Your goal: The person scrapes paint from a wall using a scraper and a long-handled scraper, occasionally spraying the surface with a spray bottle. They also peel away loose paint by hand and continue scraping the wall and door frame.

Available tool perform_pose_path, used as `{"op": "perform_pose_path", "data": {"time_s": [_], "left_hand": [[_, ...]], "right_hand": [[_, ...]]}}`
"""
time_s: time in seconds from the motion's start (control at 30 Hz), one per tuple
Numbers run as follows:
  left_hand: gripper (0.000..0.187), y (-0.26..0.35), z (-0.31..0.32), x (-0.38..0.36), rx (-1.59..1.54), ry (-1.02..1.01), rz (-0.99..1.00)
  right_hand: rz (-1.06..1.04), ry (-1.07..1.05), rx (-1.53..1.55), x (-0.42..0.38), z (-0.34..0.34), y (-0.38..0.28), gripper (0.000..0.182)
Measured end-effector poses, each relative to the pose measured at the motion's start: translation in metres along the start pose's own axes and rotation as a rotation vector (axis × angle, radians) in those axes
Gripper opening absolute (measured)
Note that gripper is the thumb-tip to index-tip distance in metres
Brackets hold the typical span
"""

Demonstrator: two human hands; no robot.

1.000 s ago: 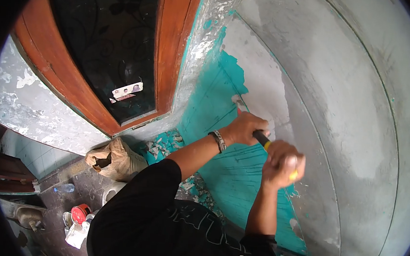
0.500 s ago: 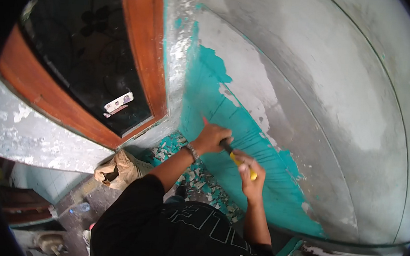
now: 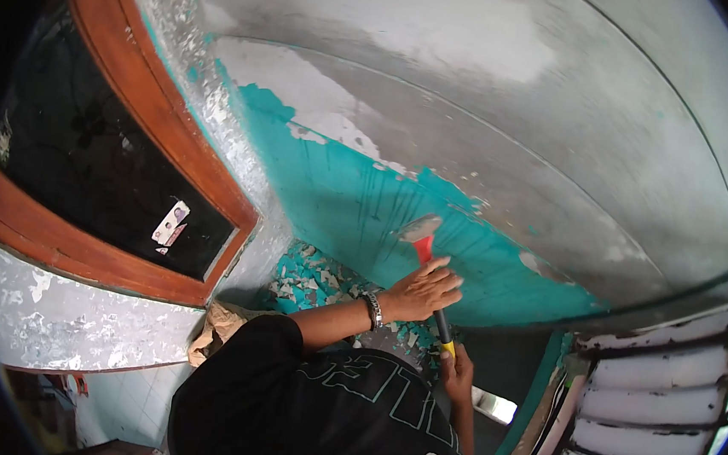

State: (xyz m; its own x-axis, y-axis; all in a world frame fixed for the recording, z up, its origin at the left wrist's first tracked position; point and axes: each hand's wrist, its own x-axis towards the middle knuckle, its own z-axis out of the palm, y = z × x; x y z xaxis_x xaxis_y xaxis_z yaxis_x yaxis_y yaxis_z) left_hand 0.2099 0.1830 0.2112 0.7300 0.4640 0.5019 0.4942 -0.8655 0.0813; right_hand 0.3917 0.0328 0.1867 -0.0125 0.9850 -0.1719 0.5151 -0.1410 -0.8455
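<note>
A long-handled scraper [image 3: 444, 326] with a broad pale grey blade, a red neck and a black and yellow handle slants across the front of the wall. My left hand [image 3: 423, 290], a bracelet at its wrist, wraps the handle just below the red neck. Lower down, my right hand [image 3: 458, 373] is closed around the yellow end, close to my shirt. The blade overlaps the turquoise paint [image 3: 341, 196] on the lower wall. Above a ragged paint edge, bare grey plaster [image 3: 507, 145] shows.
Turquoise and white paint chips [image 3: 313, 279] litter the floor by the wall's foot. To the left stands a wooden frame [image 3: 173, 153] with dark glass, and a crumpled brown sack [image 3: 217, 329] below it. Metal-barred white panels [image 3: 651, 378] stand at the right.
The view has swung to the right. Both hands have moved right and down along the wall with the scraper, which is now more upright, and its blade has come into sight.
</note>
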Motion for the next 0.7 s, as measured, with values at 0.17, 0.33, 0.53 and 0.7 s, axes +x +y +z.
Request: {"op": "perform_pose_path", "data": {"time_s": [0.17,0.33,0.53,0.7], "left_hand": [[0.059,0.04,-0.002,-0.012,-0.159,0.233,-0.15],[0.053,0.059,0.027,-0.033,-1.458,-0.004,-0.792],[0.022,0.065,0.014,-0.037,-1.166,0.004,-0.864],[0.028,0.015,-0.049,-0.071,-0.618,-0.226,-0.61]], "right_hand": [[-0.116,0.264,0.375,-0.03,0.028,0.023,0.034],[-0.071,0.175,0.663,-0.032,0.054,0.056,0.033],[-0.238,-0.084,0.389,0.006,0.07,0.023,0.034],[-0.601,0.439,-0.167,0.03,0.039,-0.067,0.048]]}}
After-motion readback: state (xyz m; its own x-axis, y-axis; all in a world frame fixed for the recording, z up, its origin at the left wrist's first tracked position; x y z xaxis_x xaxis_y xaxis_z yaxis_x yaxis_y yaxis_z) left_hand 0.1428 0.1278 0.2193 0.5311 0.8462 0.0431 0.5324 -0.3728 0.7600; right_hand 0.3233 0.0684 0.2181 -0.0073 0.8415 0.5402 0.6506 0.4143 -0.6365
